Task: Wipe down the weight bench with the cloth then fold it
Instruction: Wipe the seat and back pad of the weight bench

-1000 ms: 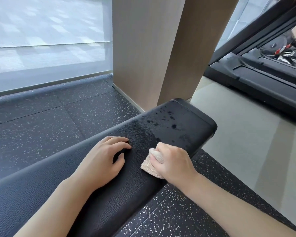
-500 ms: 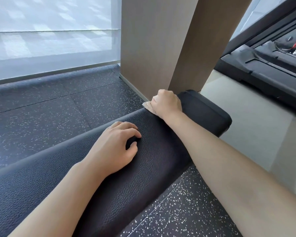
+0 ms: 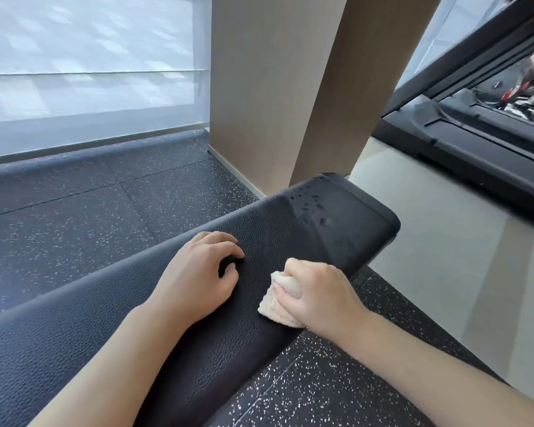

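Head view, the only one. Weight bench (image 3: 198, 343) runs diagonally from lower left to its far end near the tan pillar (image 3: 278, 87); black textured pad, used here as the worktop.

Right hand (image 3: 318, 297) has its fingers (image 3: 293, 292) curled round a bunched cream cloth (image 3: 275, 306) and presses it on the pad, near the bench's right edge. Part of the cloth sticks out to the left under the hand.

Left hand (image 3: 198, 275) rests on the pad just beside the cloth, not touching it. Fingers bent, tips on the surface, holding nothing. Looks like bracing only.

Progress, as a judgement: wiping is mid-way at best.
- Dark wet droplets (image 3: 312, 208) sit on the far end of the pad, beyond the cloth, so that patch reads as not yet wiped dry.
- Near stretch of pad, under both forearms, shows no drops; cannot tell whether it has been wiped.
- Fold step not begun: cloth is wadded in the grip, not laid flat.

Surroundings: speckled rubber floor (image 3: 90, 226) to the left and below, a dark machine base (image 3: 475, 149) at upper right, a translucent blind (image 3: 90, 72) upper left.

Writing: no brand, label or legible text anywhere on bench, cloth or machine.
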Demonstrator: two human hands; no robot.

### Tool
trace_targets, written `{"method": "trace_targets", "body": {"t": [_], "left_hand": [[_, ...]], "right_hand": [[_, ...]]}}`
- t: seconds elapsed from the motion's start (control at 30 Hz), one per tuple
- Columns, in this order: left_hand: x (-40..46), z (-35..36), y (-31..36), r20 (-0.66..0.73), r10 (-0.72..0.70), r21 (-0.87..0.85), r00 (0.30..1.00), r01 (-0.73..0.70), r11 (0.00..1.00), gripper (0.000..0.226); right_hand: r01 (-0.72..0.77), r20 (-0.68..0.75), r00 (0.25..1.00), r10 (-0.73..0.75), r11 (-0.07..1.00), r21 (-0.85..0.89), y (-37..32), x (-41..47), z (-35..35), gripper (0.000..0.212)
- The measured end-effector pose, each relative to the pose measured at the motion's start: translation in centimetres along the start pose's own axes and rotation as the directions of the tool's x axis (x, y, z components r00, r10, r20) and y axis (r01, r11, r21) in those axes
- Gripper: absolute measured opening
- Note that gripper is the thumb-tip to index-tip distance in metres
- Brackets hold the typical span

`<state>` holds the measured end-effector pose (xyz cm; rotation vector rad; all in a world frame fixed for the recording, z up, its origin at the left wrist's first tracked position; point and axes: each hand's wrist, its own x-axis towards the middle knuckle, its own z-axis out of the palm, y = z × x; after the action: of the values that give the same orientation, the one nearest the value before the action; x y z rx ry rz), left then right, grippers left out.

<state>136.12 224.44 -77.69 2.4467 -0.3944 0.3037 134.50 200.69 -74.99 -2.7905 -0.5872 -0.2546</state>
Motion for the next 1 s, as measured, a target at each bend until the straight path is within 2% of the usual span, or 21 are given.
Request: {"method": "trace_targets", "body": {"t": [0.23, 0.4, 0.47, 0.63, 0.77, 0.83, 0.93, 1.0], "left_hand": [[0.0, -0.7, -0.6, -0.017, -0.033, 0.002, 0.999, 0.033, 0.999, 0.027], [0.4, -0.8, -0.8, -0.008, -0.036, 0.014, 0.999, 0.036, 0.999, 0.021], [0.4, -0.9, -0.6, -0.004, -0.041, 0.014, 0.999, 0.041, 0.999, 0.020], [0.3, -0.6, -0.6, -0.033, -0.068, 0.009, 0.997, 0.068, 0.998, 0.021], [-0.3, -0.5, -0.7, -0.034, -0.070, 0.020, 0.997, 0.071, 0.997, 0.024], [-0.4, -0.6, -0.7, -0.024, -0.072, 0.031, 0.997, 0.073, 0.997, 0.025], [-1.6, -1.2, 0.0, 0.006, -0.083, 0.075, 0.997, 0.082, 0.994, 0.030], [-3.8, -1.9, 0.7, 0.004, -0.107, 0.092, 0.994, 0.106, 0.990, 0.034]], "right_hand": [[-0.286, -0.049, 0.958, 0.284, 0.958, -0.035, 3.1, 14.5, 2.0, 0.025], [-0.342, -0.080, 0.937, 0.340, 0.939, -0.021, 2.2, 16.0, 2.8, 0.022], [-0.291, -0.052, 0.955, 0.291, 0.957, -0.006, 1.1, 13.2, 2.3, 0.027], [0.024, -0.012, 1.000, -0.024, 1.000, 0.010, -2.4, 1.7, 0.8, 0.036], [0.105, -0.018, 0.994, -0.103, 0.990, 0.090, -1.6, -0.3, 0.7, 0.039], [0.039, -0.005, 0.999, -0.039, 0.998, 0.053, -0.5, 2.5, 1.0, 0.035], [-0.184, 0.017, 0.983, 0.185, 0.983, -0.021, 1.1, 8.1, 0.5, 0.026], [-0.323, 0.047, 0.945, 0.323, 0.946, -0.015, 1.1, 10.7, 0.0, 0.029]]}}
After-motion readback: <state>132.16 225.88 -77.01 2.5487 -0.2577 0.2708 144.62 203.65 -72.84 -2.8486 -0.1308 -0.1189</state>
